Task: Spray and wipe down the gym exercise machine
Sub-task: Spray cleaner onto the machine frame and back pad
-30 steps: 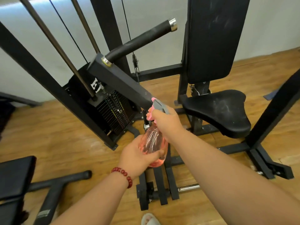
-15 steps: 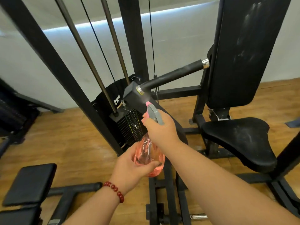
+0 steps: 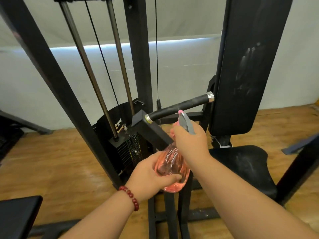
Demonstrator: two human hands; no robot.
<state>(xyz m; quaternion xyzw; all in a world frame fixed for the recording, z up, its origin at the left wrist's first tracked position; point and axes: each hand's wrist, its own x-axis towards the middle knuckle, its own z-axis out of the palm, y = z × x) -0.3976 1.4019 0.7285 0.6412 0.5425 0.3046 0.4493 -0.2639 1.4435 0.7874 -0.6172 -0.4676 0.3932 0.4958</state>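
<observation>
**Bottle up at the handle, both hands on it**

The pink bottle (image 3: 170,167) sits dead centre, in front of the machine (image 3: 51,75) and tilted forward. Its pink nozzle (image 3: 180,111) is just beside the black handle (image 3: 179,107), almost touching the grip.

The right hand (image 3: 189,142) is wrapped round the bottle's neck under the grey spray head (image 3: 187,124). Its fingers curl round the far side, out of sight, so I can't tell whether the trigger is squeezed.

The left hand (image 3: 151,175) cups the bottle's belly from below. The thumb lies across the front and the fingers are curled round the underside, a firm hold. There's a red bead bracelet (image 3: 131,197) on that wrist.

The handle juts out from a square black arm (image 3: 151,130) toward the tall back pad (image 3: 250,66), chrome caps at both ends. The back pad shows pale smears, and so does the seat (image 3: 245,168) below it on the right.

Behind the hands is the weight stack (image 3: 127,149), with two steel guide rods (image 3: 86,66) running up from it. A wooden floor (image 3: 51,161) lies underneath, with the corner of a black bench (image 3: 17,216) at lower left.
</observation>
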